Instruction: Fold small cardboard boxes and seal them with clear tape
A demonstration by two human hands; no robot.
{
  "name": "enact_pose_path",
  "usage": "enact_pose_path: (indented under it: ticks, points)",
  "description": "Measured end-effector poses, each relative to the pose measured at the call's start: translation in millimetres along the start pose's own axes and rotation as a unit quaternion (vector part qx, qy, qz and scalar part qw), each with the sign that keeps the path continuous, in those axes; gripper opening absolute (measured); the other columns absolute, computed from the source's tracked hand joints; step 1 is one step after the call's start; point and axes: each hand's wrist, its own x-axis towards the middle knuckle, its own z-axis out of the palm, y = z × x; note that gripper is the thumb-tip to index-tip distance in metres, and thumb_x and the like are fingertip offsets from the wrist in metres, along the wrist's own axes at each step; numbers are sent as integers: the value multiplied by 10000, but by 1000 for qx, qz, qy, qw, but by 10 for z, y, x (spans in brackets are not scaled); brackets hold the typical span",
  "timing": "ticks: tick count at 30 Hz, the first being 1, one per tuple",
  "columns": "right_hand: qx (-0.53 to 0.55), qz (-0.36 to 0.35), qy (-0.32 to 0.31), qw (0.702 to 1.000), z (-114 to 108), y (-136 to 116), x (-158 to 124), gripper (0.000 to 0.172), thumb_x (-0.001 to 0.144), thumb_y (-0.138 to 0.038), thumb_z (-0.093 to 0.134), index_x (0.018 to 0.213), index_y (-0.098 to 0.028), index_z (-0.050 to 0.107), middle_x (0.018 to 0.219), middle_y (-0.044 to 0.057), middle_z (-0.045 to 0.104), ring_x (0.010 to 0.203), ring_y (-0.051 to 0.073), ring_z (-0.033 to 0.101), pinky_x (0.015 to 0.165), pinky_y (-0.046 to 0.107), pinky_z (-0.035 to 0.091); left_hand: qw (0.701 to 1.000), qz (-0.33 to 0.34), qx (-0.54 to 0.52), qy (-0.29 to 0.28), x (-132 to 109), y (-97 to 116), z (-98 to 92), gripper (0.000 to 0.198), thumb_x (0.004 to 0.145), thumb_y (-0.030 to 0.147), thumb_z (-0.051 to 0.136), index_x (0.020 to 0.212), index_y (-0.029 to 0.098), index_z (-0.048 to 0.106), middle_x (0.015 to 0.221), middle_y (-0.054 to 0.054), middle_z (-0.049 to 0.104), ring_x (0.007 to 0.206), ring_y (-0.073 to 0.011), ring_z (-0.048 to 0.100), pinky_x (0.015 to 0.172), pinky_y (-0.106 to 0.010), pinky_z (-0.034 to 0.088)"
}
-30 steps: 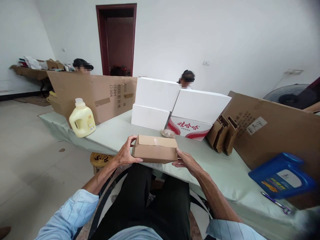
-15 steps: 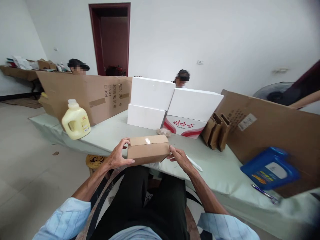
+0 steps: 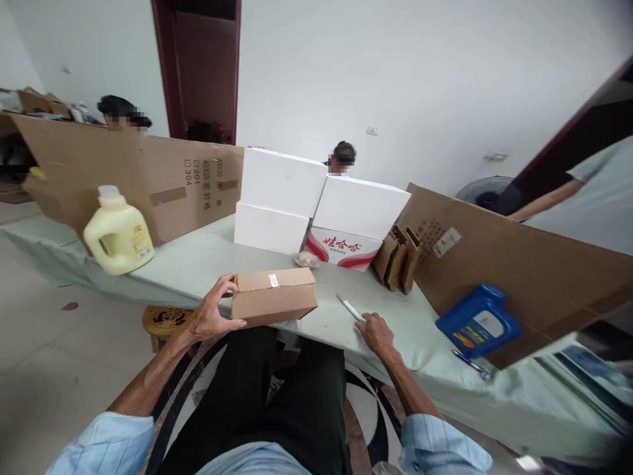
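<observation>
A small brown cardboard box (image 3: 274,303) with a white label on top lies at the near edge of the table. My left hand (image 3: 210,315) grips its left end, thumb low on the near side and fingers at the upper corner. To the right of the box, my right hand (image 3: 378,335) is closed on the handle of a slim white-handled knife (image 3: 352,309). Its narrow grey tip points away from me to the left, close to the tabletop. Part of the handle is hidden in my fingers.
White boxes (image 3: 279,181) stand stacked behind, beside folded brown cardboard pieces (image 3: 398,260). A yellow jug (image 3: 119,234) is at left. A blue jug (image 3: 479,321) and a pen (image 3: 469,364) lie at right. Large cardboard panels (image 3: 188,178) line the table (image 3: 198,260); other people are beyond.
My right hand has let go of the box's right end, moved right and taken hold of the white-handled knife. My left hand still holds the box. The view has turned right.
</observation>
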Motion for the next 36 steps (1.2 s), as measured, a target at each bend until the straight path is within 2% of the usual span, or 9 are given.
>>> enact_pose_path:
  ticks: [5, 10, 16, 19, 21, 23, 26, 29, 36]
  points:
    - [-23, -3, -11, 1000, 45, 20, 107, 219, 979, -264, 555, 1024, -203, 760, 1213, 159, 702, 1198, 310, 662, 906, 391, 522, 1000, 9, -3, 3, -23, 27, 17, 563, 665, 289, 883, 1110, 247, 540, 1598, -159, 493, 1505, -350, 493, 1215, -501, 443]
    - [-7, 13, 6, 1000, 13, 51, 94, 258, 980, -195, 464, 918, -194, 715, 1102, 176, 723, 1088, 316, 687, 835, 396, 501, 1000, 5, -16, 2, -37, 31, 37, 585, 660, 292, 900, 1119, 249, 540, 1598, -153, 478, 1505, -346, 486, 1191, -492, 465]
    - [57, 23, 78, 995, -157, -109, 12, 340, 1030, -283, 336, 1090, -169, 651, 822, 115, 661, 803, 290, 650, 746, 376, 482, 1000, 12, -25, 4, -61, 14, 60, 596, 660, 266, 889, 1132, 250, 527, 1598, -153, 467, 1499, -343, 484, 1219, -495, 426]
    - [133, -67, 122, 981, -405, -437, -142, 417, 1080, -460, 303, 1133, -206, 629, 868, 72, 648, 817, 254, 611, 759, 343, 490, 1000, 7, -26, 4, -67, 19, 58, 598, 653, 263, 886, 1132, 250, 529, 1604, -156, 461, 1495, -347, 483, 1206, -494, 439]
    - [214, -197, 150, 945, -619, -744, -310, 435, 1069, -581, 394, 1117, -235, 654, 852, 44, 634, 761, 231, 569, 729, 334, 483, 1000, 3, -25, 1, -68, 25, 54, 602, 646, 265, 891, 1130, 248, 534, 1609, -160, 455, 1497, -354, 477, 1182, -490, 462]
    - [228, -305, 149, 912, -826, -1056, -488, 403, 1074, -588, 450, 1037, -256, 674, 830, 41, 630, 736, 218, 557, 720, 332, 479, 1000, 2, -26, -1, -72, 32, 52, 604, 644, 263, 892, 1131, 247, 536, 1614, -162, 449, 1499, -358, 469, 1154, -479, 484]
    - [193, -398, 139, 886, -1038, -1395, -668, 344, 1106, -510, 461, 1000, -262, 674, 833, 49, 652, 746, 210, 595, 742, 331, 485, 1000, 8, -28, -1, -81, 48, 52, 595, 654, 252, 889, 1125, 246, 525, 1615, -159, 446, 1496, -350, 467, 1151, -469, 480]
    - [138, -452, 143, 869, -1120, -1521, -690, 312, 1127, -447, 456, 1044, -247, 680, 881, 59, 690, 779, 208, 644, 749, 329, 491, 999, 8, -32, -5, -89, 73, 50, 587, 655, 237, 886, 1110, 244, 516, 1611, -160, 446, 1493, -345, 466, 1144, -458, 480]
    - [63, -522, 187, 830, -1207, -1522, -561, 225, 1134, -341, 483, 1064, -222, 661, 882, 37, 678, 768, 185, 659, 701, 303, 473, 999, 12, -49, -4, -93, 101, 46, 616, 653, 224, 895, 1126, 248, 501, 1619, -156, 440, 1470, -325, 483, 1125, -441, 484]
